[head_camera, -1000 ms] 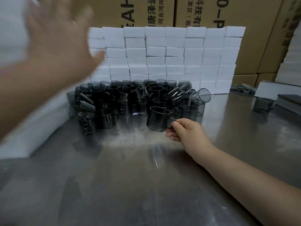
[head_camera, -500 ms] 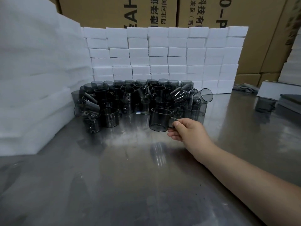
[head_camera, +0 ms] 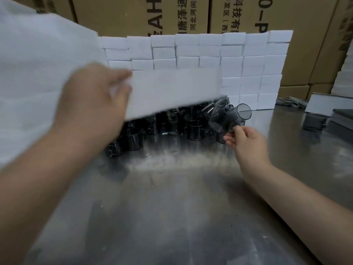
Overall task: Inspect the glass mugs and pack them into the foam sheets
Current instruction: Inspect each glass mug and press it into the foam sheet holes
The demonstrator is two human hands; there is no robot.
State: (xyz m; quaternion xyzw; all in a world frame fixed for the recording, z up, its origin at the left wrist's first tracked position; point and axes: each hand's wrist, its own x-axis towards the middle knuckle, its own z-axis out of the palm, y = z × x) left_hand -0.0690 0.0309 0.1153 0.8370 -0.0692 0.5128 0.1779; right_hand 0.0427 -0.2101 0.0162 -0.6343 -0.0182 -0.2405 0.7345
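Note:
My left hand [head_camera: 91,100] pinches one end of a white foam sheet [head_camera: 172,90] and holds it in the air above the pile of smoky glass mugs [head_camera: 172,123], hiding the back of the pile. My right hand [head_camera: 246,142] grips the handle of a tilted, blurred glass mug [head_camera: 221,119], lifted off the steel table [head_camera: 172,197] at the pile's right front. A tall stack of foam sheets [head_camera: 32,73] stands at the left.
A wall of stacked white boxes [head_camera: 248,60] stands behind the mugs, with brown cartons [head_camera: 118,16] behind it. At the right are a lone mug [head_camera: 313,122], a white box [head_camera: 324,104] and dark flat items [head_camera: 343,117].
My left hand has come back into view pulling a foam sheet from the left stack over the mugs. My right hand has lifted and tilted its mug to the right.

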